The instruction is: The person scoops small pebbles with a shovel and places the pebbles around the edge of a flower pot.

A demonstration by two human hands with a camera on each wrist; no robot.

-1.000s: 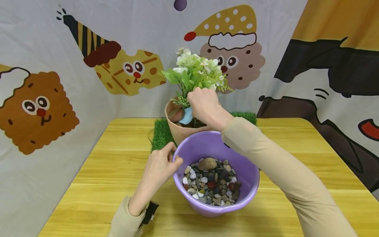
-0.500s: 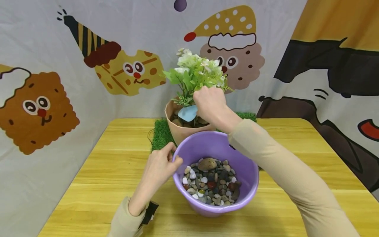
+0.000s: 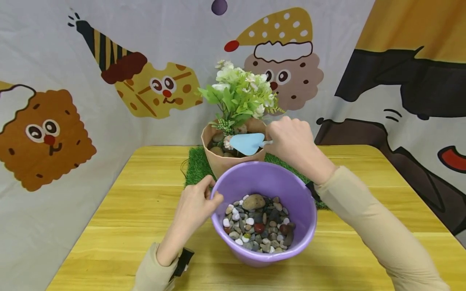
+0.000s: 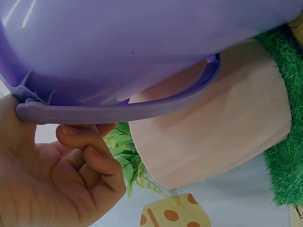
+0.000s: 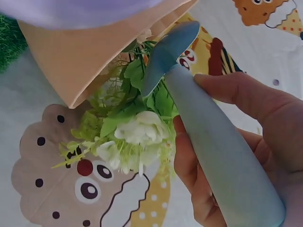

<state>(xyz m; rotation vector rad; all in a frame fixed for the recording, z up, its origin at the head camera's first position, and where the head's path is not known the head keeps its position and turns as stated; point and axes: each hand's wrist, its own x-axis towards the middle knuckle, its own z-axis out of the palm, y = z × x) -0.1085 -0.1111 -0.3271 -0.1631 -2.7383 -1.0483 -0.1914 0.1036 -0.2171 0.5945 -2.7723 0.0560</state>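
My right hand (image 3: 291, 135) grips the handle of a light blue hand trowel (image 3: 247, 143), its blade above the front rim of a peach-coloured flowerpot (image 3: 227, 163). In the right wrist view the fingers and thumb wrap the thick trowel handle (image 5: 222, 151). White flowers and green leaves (image 3: 240, 91) rise from the pot, with brown stones around the stems. My left hand (image 3: 198, 202) pinches the left rim of a purple bucket (image 3: 309, 230). Pebbles (image 3: 262, 230) cover the bucket's bottom, a larger tan stone on top. In the left wrist view the bucket's handle (image 4: 118, 112) passes by the curled fingers.
A green artificial grass mat (image 3: 198, 165) lies under the pot. Both vessels stand on a yellow wooden table (image 3: 138, 210), the bucket in front of the pot. Behind the table hangs a printed cartoon cloth (image 3: 174, 24).
My right hand has moved right and slightly down from beside the plant stems, bringing the trowel blade from within the pot up over its front rim. My left hand stays on the bucket.
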